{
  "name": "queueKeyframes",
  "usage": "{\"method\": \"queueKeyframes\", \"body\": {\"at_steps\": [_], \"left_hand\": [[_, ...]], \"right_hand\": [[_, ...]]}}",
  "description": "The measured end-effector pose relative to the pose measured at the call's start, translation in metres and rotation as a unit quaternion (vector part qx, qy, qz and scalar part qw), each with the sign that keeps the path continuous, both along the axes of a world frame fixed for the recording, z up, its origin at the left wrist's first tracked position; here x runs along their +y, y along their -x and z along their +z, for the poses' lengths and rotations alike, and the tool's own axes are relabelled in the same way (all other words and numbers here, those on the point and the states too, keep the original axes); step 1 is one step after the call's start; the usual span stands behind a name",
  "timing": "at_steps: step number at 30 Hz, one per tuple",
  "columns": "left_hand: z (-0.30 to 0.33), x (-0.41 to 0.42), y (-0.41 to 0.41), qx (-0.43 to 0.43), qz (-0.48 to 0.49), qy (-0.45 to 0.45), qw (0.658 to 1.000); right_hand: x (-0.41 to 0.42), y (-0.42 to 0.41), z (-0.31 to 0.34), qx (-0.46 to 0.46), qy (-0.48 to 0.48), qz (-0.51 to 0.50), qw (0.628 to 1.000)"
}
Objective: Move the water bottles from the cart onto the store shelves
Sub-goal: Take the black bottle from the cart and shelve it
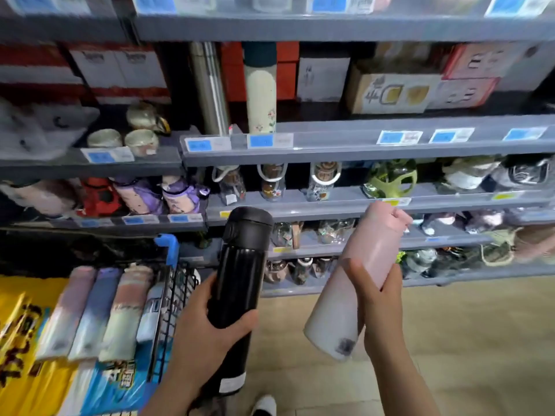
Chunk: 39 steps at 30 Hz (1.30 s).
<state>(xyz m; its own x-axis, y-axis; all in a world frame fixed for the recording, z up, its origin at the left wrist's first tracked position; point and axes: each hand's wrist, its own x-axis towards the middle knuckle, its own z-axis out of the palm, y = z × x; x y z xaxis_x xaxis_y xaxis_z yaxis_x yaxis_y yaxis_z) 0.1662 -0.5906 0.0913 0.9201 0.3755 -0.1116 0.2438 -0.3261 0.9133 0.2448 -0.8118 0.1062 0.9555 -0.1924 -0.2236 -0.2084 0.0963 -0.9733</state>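
Note:
My left hand (207, 319) grips a tall black bottle (240, 271) upright, just right of the cart. A pink-to-white bottle (357, 274) is held tilted in my right hand (380, 307), its pink cap pointing up and right toward the shelves. Several pastel bottles (99, 310) lie side by side in the wire cart (171, 298), which has a blue handle corner, at the lower left. Both held bottles hover in front of the grey store shelves (345, 202).
The shelves hold glass bottles, cups, boxes and a tall cream flask (260, 97). Blue price tags line the shelf edges. Yellow and blue packages fill the cart's near end. Tan floor tiles spread to the lower right. A white shoe (264, 405) shows at the bottom.

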Motion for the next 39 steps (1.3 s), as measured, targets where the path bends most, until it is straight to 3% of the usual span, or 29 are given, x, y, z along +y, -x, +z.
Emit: {"method": "queueKeyframes", "body": {"at_steps": [9, 15, 19, 24, 30, 39], "left_hand": [[-0.004, -0.005, -0.116, -0.042, 0.035, 0.052, 0.997], [0.026, -0.015, -0.207, -0.113, -0.026, 0.060, 0.991], [0.034, -0.009, -0.229, -0.140, -0.054, 0.041, 0.988], [0.024, -0.001, -0.240, -0.136, 0.006, 0.070, 0.988], [0.030, -0.004, -0.246, -0.148, 0.038, 0.016, 0.988], [0.029, -0.027, -0.270, -0.160, 0.054, -0.038, 0.985]], "right_hand": [[-0.004, -0.131, 0.039, -0.037, -0.189, -0.026, 0.981], [-0.021, -0.216, 0.058, -0.069, -0.263, -0.087, 0.958], [-0.026, -0.265, 0.059, -0.077, -0.297, -0.126, 0.943], [-0.014, -0.322, 0.063, -0.079, -0.348, -0.137, 0.924], [-0.013, -0.377, 0.068, -0.094, -0.324, -0.195, 0.921], [-0.036, -0.402, 0.061, -0.132, -0.120, -0.071, 0.981]]}}
